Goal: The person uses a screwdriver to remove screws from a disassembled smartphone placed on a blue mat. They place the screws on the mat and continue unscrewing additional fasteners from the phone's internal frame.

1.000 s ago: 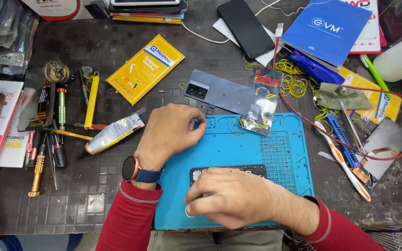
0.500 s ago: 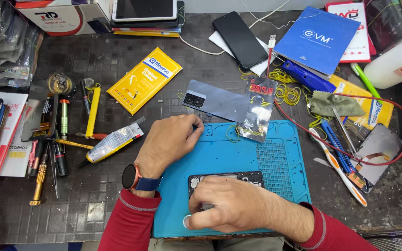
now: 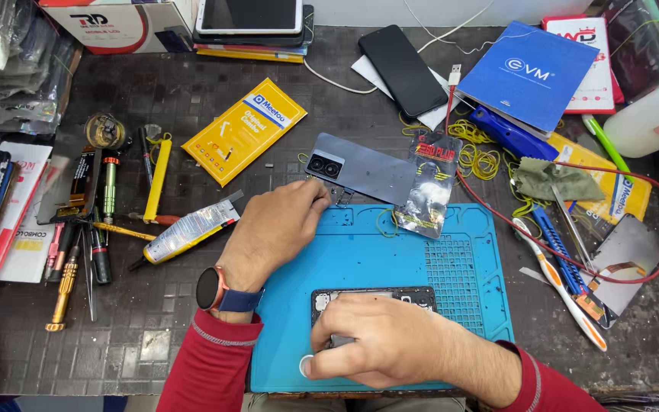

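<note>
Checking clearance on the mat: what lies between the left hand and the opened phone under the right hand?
In the head view, only bare blue mat separates the left hand from the opened phone under the right hand.

The right hand [image 3: 379, 343] covers most of the opened phone [image 3: 375, 299], so only its top edge shows. The left hand [image 3: 272, 229] hides its own fingertips. The white bottle [image 3: 654, 114] runs off the right edge.
</note>
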